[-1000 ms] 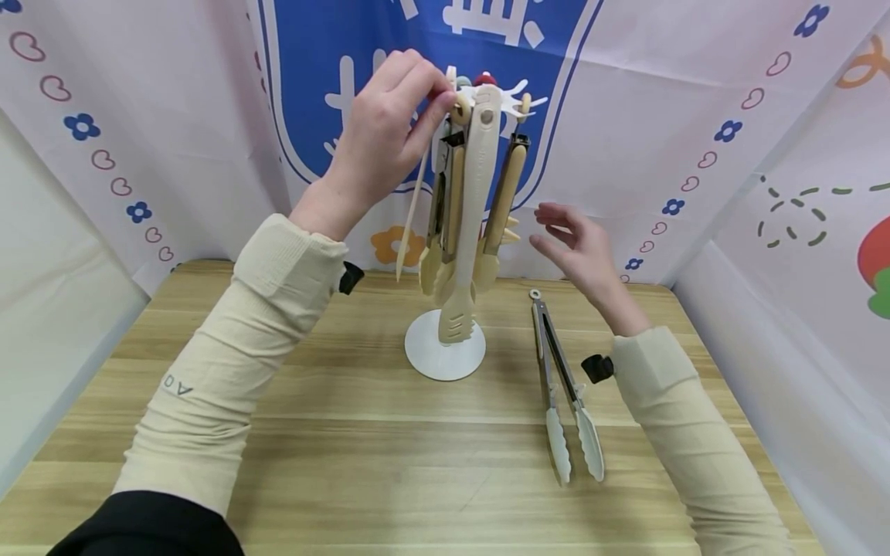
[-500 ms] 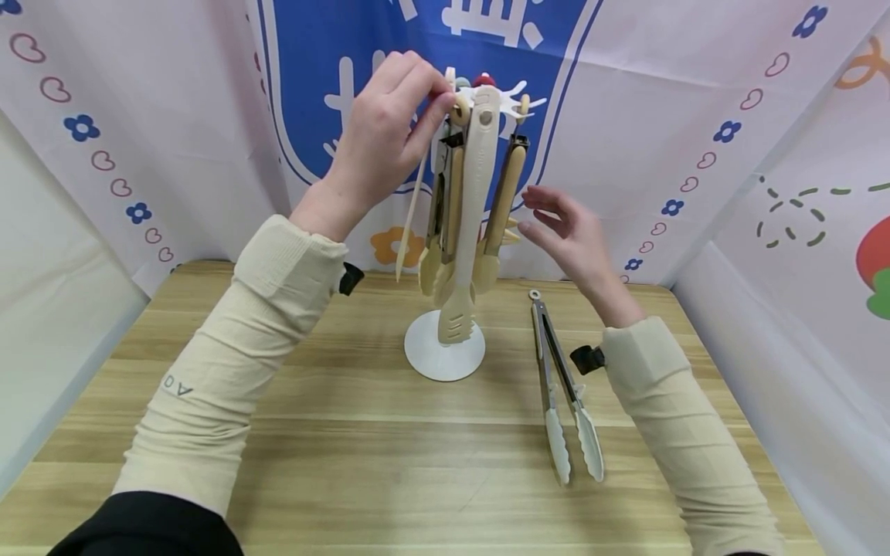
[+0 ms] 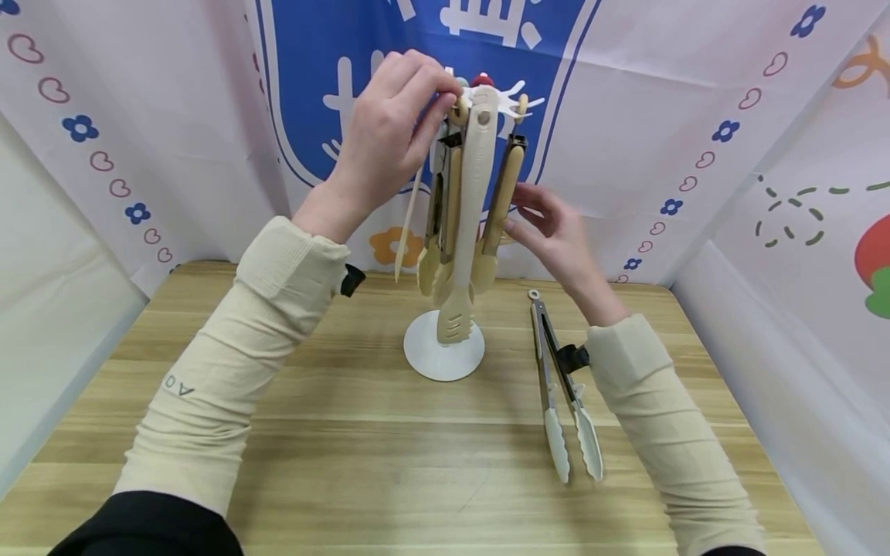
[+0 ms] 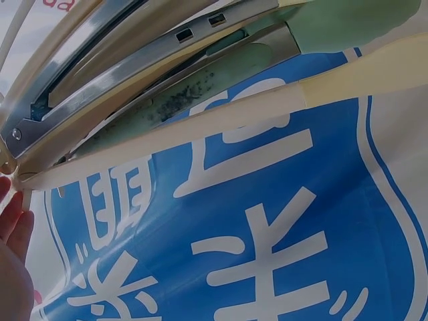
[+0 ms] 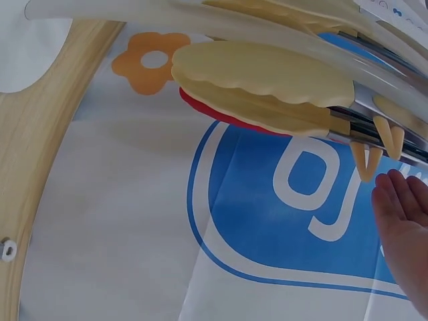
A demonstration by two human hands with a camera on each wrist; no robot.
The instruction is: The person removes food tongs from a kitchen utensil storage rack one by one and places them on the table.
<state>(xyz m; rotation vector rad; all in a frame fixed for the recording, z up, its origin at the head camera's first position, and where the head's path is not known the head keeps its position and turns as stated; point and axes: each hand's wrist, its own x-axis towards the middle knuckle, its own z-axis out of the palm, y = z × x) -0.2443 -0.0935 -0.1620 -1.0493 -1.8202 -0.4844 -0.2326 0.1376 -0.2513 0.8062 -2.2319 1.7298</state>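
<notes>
A white utensil rack with a round base [image 3: 424, 355] stands upright, hung with several cream kitchen tools. My left hand [image 3: 389, 127] pinches the rack's top at the left, beside a ring at a tool's end; the thumb and forefinger partly hide the hook there. Toward me hangs a cream slotted turner [image 3: 475, 185]. On the rack's right side hang cream-tipped tongs [image 5: 261, 73]. My right hand [image 3: 556, 232] is beside their handle, fingers extended and fingertips right at it. In the right wrist view its fingers [image 5: 401, 194] lie close to the tongs' small prongs [image 5: 384, 144].
Another pair of tongs [image 3: 545, 340], steel with pale scalloped tips, lies spread on the wooden table [image 3: 334, 455] at the right. Behind the rack hangs a white printed cloth [image 3: 612, 139] with a blue emblem. The rack top has splayed white hooks [image 3: 518, 100].
My right hand has moved left, from beside the rack up to the hanging tongs' handle. My left hand stays at the rack's top. The tongs on the table lie where they were.
</notes>
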